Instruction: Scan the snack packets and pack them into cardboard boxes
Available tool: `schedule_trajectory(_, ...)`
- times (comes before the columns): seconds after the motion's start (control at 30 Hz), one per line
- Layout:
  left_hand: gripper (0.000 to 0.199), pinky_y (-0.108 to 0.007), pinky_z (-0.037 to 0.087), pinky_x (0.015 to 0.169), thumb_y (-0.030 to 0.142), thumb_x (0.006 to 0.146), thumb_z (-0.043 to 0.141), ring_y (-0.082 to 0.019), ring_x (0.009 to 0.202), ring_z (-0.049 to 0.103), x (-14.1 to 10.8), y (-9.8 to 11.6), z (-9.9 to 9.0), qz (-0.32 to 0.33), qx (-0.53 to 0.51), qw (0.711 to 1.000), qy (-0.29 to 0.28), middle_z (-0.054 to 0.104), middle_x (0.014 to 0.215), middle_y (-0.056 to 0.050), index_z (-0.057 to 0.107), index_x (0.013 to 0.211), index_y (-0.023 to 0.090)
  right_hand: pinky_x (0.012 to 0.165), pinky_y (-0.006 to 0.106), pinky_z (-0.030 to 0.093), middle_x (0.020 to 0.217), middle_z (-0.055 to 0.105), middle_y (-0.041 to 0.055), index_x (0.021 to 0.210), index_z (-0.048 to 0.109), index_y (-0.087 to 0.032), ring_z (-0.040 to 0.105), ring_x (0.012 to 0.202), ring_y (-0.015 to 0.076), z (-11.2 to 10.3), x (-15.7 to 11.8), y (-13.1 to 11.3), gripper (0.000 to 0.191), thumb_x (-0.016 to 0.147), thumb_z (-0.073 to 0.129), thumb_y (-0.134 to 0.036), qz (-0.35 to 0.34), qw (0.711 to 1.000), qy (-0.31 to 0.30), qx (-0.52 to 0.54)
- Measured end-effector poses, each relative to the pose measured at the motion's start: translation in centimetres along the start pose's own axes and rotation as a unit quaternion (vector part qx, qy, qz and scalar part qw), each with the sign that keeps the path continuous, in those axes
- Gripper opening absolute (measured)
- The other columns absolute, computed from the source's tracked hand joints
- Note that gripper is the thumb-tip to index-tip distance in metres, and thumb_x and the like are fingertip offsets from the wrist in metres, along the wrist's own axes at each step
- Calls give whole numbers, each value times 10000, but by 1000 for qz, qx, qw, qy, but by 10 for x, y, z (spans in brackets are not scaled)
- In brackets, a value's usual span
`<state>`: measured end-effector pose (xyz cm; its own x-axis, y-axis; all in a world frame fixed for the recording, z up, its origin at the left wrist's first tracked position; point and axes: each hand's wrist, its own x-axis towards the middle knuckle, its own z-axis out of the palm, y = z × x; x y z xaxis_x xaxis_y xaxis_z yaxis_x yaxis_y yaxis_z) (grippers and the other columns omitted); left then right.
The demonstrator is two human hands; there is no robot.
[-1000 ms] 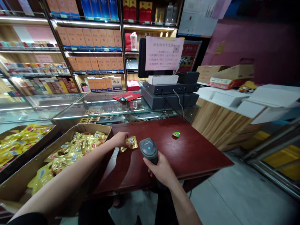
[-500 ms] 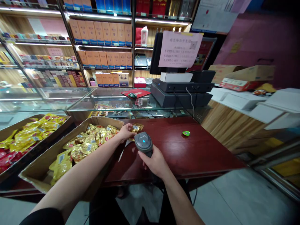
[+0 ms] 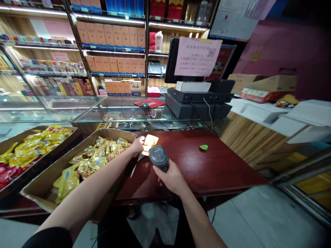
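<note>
In my right hand point(image 3: 172, 177) is a dark barcode scanner point(image 3: 159, 156), its head tilted toward the far side of the desk. My left hand point(image 3: 138, 145) pinches the edge of a small gold snack packet point(image 3: 150, 141) just beyond the scanner head. Bright light falls on that packet, and its lower part is hidden behind the scanner. Close by my left forearm, an open cardboard box point(image 3: 62, 156) holds many similar gold packets point(image 3: 103, 155). Under the left wrist a pale strip of paper point(image 3: 133, 170) shows on the dark red desk point(image 3: 191, 168).
Further left stands another box point(image 3: 74, 132) with yellow and red packets. A small green item point(image 3: 203, 147) lies on the desk's right side. Behind are a glass counter point(image 3: 116, 106), a red folder point(image 3: 152, 103) and a till with a monitor point(image 3: 178, 103). White boxes point(image 3: 310, 113) sit at right.
The packet in my left hand now shows brightly lit, where it looked darker before. The blue light on top of the scanner has gone off. Both hands stay nearly in place.
</note>
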<state>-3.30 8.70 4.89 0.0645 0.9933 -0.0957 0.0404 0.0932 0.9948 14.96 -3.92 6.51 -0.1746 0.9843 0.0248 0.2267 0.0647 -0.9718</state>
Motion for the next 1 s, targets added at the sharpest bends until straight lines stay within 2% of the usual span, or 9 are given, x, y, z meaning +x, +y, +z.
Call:
schedule_trajectory(0.13,527,-300,550,634,118,446,916,-187,674,682,0,0,0,4,-1,1000,0,732,775,-30,588,855,156,370,216,496,521,590,-60,961,618,-182,584,396,133,-1,-1,-3,252,819,685,-379,9,1000,4,-4)
schedule_trajectory(0.3,573,-240,505,581,111,417,929,-129,562,625,3,-1,-1,-5,-14,1000,0,661,611,53,494,781,189,375,216,500,547,609,-50,981,621,-184,580,411,130,-3,0,1,249,818,687,-360,6,1000,0,8)
schedule_trajectory(0.67,551,-203,474,550,131,443,931,-100,539,603,3,-1,0,2,-15,1000,-2,663,621,54,498,781,173,378,228,500,509,578,-65,1003,617,-185,575,402,140,-4,-1,2,269,817,682,-368,9,1000,0,5)
schedule_trajectory(0.8,497,-217,492,580,129,503,907,-111,580,623,1,15,-1,20,-7,1000,-12,673,653,39,506,792,171,395,217,492,506,589,-56,940,607,-189,574,402,132,-6,0,-4,214,817,679,-349,-3,1000,-1,-6)
schedule_trajectory(0.9,465,-261,529,657,114,552,875,-133,660,661,-4,41,-15,39,7,999,-17,708,747,4,521,850,169,392,211,477,503,592,-52,923,589,-186,567,388,125,-4,5,-14,214,814,682,-345,-14,1000,-11,-11)
schedule_trajectory(1.0,453,-284,538,701,154,573,861,-138,694,664,-16,69,-54,82,60,995,11,707,791,1,524,875,174,376,211,464,501,584,-59,938,575,-189,558,377,125,3,10,-24,243,806,685,-360,-9,1000,-21,-4)
